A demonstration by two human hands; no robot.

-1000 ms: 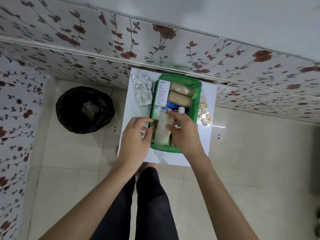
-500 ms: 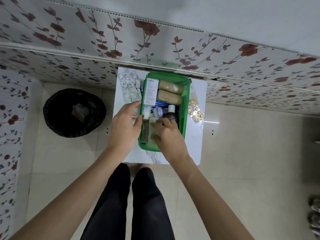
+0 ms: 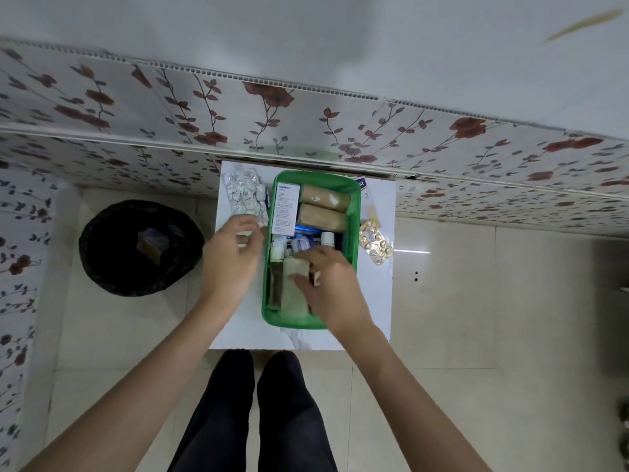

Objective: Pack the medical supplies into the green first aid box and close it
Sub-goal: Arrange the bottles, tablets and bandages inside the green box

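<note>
White table (image 3: 381,301), green box (image 3: 354,233) half packed.
Left hand (image 3: 231,264) spread, empty; foil strips (image 3: 243,195) just beyond it, lying lengthwise away.

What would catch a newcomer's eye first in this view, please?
Probably the green first aid box, open in the middle of the small white table and already crowded with packets and bottles. The right hand reaches into its near end, while the left hand hovers beside it near the silver blister packs. A black bin stands on the floor to the left.
</note>
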